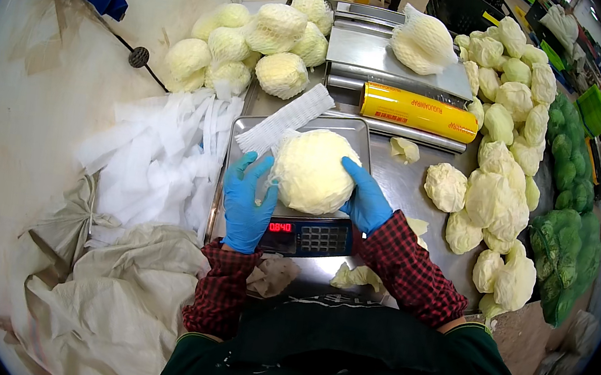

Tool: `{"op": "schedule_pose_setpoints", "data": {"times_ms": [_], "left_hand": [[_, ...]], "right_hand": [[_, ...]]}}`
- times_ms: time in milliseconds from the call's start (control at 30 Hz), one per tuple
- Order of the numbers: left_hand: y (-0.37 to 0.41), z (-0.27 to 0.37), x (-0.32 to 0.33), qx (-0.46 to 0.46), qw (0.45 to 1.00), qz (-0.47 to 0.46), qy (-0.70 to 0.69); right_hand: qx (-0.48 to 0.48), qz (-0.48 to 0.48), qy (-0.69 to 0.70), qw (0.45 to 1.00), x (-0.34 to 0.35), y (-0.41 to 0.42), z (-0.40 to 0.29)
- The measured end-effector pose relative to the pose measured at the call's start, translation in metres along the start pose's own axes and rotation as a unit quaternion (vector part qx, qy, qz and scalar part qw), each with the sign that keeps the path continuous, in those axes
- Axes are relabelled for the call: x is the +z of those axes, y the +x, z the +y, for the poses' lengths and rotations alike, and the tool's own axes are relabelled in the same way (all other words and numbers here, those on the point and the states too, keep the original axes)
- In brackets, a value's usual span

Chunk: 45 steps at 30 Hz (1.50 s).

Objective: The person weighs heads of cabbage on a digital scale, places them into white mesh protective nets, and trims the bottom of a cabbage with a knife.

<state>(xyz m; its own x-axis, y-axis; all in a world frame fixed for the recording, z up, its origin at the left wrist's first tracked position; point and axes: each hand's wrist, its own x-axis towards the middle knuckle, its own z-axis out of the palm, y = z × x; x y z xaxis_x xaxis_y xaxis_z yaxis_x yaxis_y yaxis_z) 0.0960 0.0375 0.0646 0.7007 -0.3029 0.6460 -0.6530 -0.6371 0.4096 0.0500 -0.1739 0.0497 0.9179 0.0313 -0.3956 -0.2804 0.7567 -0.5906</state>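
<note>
A pale cabbage head (314, 172), partly in a white foam net, lies over the steel pan of a digital scale (325, 238) with a lit red display. My right hand (369, 198), in a blue glove, grips the cabbage's right side. At its left side my left hand (249, 198), also gloved, has its fingers apart, the fingertips by the net's edge. A flat white foam net sleeve (286, 119) lies on the pan behind the cabbage. Netted cabbages (277, 29) are heaped at the back left.
Behind the scale, a yellow roll of wrap film (419, 112) rests on a steel wrapping machine (350, 46) holding a netted cabbage (424, 40). Bare cabbages (491, 198) line the right; green mesh sacks (561, 261) stand beyond. White foam sleeves (154, 154) and a woven sack (129, 279) lie left.
</note>
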Motion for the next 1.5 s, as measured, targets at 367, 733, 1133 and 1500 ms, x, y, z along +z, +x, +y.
{"op": "schedule_pose_setpoints", "data": {"times_ms": [367, 733, 1133, 1500], "left_hand": [[-0.016, -0.037, 0.068, -0.371, 0.782, 0.018, -0.500], [0.019, 0.014, 0.030, 0.076, 0.997, -0.023, 0.005], [0.020, 0.015, 0.034, 0.172, 0.976, -0.056, 0.122], [0.024, -0.026, 0.018, -0.028, 0.999, 0.001, 0.018]], "right_hand": [[-0.023, 0.011, -0.118, 0.993, 0.014, 0.003, -0.008], [-0.139, 0.051, -0.098, 0.984, 0.027, 0.020, 0.019], [-0.190, 0.040, -0.006, 0.981, 0.028, 0.057, 0.045], [-0.099, 0.098, -0.360, 0.923, -0.023, 0.076, -0.052]]}}
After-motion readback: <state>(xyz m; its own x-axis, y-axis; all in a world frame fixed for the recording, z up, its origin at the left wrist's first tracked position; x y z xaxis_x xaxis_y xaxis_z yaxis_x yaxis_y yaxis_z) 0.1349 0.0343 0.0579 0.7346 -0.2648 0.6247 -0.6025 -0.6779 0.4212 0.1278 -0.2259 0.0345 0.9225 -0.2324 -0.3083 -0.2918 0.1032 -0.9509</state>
